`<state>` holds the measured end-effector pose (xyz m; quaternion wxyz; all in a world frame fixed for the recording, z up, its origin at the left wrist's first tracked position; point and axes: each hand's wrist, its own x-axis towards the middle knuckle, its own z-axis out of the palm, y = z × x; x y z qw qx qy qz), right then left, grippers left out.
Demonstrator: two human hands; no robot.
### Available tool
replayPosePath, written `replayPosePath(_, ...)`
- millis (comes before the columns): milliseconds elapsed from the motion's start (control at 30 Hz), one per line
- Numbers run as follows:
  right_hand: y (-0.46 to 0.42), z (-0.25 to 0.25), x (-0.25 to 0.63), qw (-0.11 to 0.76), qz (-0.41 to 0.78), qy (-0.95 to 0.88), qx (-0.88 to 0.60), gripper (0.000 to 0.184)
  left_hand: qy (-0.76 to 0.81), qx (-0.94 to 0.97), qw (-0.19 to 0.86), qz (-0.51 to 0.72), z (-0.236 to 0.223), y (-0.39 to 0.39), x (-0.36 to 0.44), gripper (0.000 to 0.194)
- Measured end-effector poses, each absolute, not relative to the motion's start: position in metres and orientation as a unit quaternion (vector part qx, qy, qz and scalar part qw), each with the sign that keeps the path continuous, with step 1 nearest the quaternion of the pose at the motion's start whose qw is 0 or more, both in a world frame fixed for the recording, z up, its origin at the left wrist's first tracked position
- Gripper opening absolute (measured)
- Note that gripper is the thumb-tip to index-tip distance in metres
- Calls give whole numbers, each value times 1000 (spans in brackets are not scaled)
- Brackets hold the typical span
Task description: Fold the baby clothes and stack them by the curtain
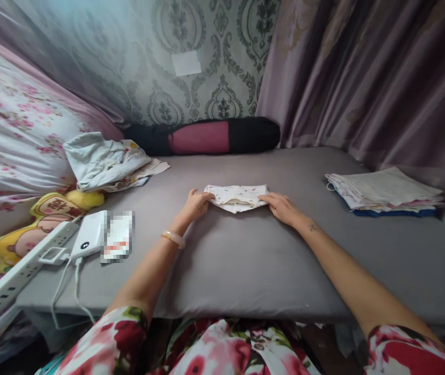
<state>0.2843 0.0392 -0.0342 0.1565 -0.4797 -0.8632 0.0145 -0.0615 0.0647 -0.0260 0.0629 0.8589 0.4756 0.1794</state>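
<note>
On a grey bed [245,276], a heap of clothes [103,161] lies at left; at centre, the left hand [200,204] pinches the left end of a small printed cloth [241,194]. The right hand [282,207] pinches its right end; the step looks like folding, the next move calling for both ends kept level. At right sits a folded stack [392,188].
</note>
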Motion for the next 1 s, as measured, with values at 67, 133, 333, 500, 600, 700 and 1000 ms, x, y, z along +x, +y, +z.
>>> replayPosePath(67,38,-34,287,145,23,-872,-468,44,473,862,77,167,-23,61,-65,47)
replayPosePath(133,37,-31,288,134,34,-870,-473,44,474,863,93,148,-18,58,-67,43)
replayPosePath(333,35,-14,265,136,45,-821,-553,28,487,853,111,152,-4,55,-56,19)
replayPosePath(500,30,-10,225,194,40,-837,-510,15,469,860,88,182,-14,53,-26,18)
replayPosePath(600,26,-14,210,170,45,-849,-498,12,461,868,70,174,-21,53,-16,19)
replayPosePath(700,23,-16,207,143,50,-846,-511,13,445,878,61,167,-22,53,-16,19)
replayPosePath(1000,25,-15,209,86,40,-856,-508,23,411,901,39,134,-22,51,-13,21)
